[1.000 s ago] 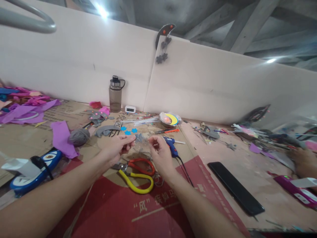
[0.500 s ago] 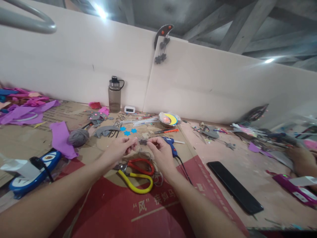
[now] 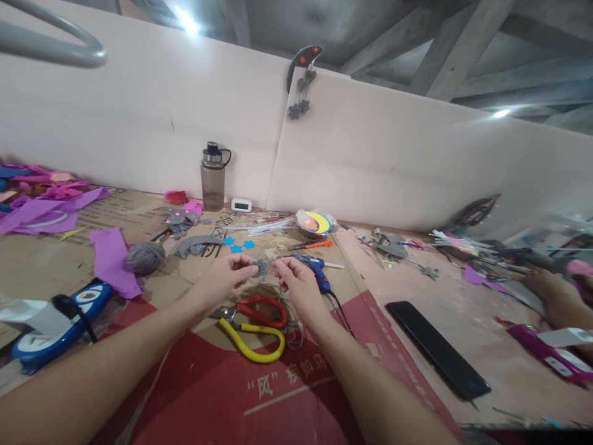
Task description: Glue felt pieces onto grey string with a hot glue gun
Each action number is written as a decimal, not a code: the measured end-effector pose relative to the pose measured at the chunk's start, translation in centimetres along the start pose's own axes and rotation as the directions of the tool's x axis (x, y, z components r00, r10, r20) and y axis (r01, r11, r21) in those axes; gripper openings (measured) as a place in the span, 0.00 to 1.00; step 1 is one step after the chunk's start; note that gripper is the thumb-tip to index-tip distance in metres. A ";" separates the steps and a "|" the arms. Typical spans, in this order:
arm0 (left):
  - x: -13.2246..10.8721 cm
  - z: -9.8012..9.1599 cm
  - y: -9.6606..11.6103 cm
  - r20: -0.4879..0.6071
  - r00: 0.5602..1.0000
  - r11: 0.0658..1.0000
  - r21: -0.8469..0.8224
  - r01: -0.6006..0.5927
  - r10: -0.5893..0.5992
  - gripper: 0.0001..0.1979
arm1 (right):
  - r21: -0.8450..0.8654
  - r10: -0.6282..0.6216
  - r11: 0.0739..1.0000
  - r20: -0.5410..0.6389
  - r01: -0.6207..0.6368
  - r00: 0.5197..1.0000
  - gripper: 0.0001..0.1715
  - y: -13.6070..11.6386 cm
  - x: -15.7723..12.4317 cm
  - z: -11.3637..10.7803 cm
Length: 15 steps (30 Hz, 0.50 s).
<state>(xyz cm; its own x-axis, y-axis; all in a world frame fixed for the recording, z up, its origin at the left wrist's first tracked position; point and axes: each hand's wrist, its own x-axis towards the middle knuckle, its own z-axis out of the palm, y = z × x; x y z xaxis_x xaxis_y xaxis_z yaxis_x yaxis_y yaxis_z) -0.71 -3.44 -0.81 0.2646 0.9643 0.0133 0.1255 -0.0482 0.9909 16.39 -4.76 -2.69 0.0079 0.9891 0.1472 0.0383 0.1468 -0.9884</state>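
Observation:
My left hand (image 3: 228, 274) pinches a small grey felt piece (image 3: 262, 267) by its left edge; its exact outline is blurred. Just to the right, my right hand (image 3: 296, 278) has thumb and fingertips pressed together beside that piece; what they hold is too small to make out. Below both hands lie scissors (image 3: 257, 355) with one red and one yellow handle, and loose thin cord (image 3: 296, 334) beside them. A blue glue gun (image 3: 317, 272) rests close behind my right hand. Several blue star-like cutouts (image 3: 236, 248) lie beyond my hands.
A grey yarn ball (image 3: 145, 258) and purple felt (image 3: 113, 259) sit at left. A water bottle (image 3: 213, 179) stands near the white partition (image 3: 370, 142). A black phone (image 3: 438, 349) lies at right, near another person's hand (image 3: 551, 293). An orange-handled cutter (image 3: 319, 244) lies beyond the glue gun.
The grey felt piece has shifted slightly left and turned to show more of its face, now at my left fingertips. My right fingertips have come a little away from it.

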 end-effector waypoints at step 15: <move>-0.4 0.1 0.3 0.086 0.996 0.999 -0.036 -0.004 0.007 0.10 | -0.076 -0.086 0.993 0.039 0.089 0.996 0.09 -0.3 -0.7 0.3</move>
<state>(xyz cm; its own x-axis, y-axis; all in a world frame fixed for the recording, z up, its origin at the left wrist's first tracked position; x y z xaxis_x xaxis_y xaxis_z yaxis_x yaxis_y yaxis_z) -0.69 -3.86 -0.55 0.3464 0.9380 0.0089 0.0901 -0.0427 0.9950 16.06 -5.53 -2.48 -0.0344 0.9725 0.2304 0.1151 0.2329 -0.9657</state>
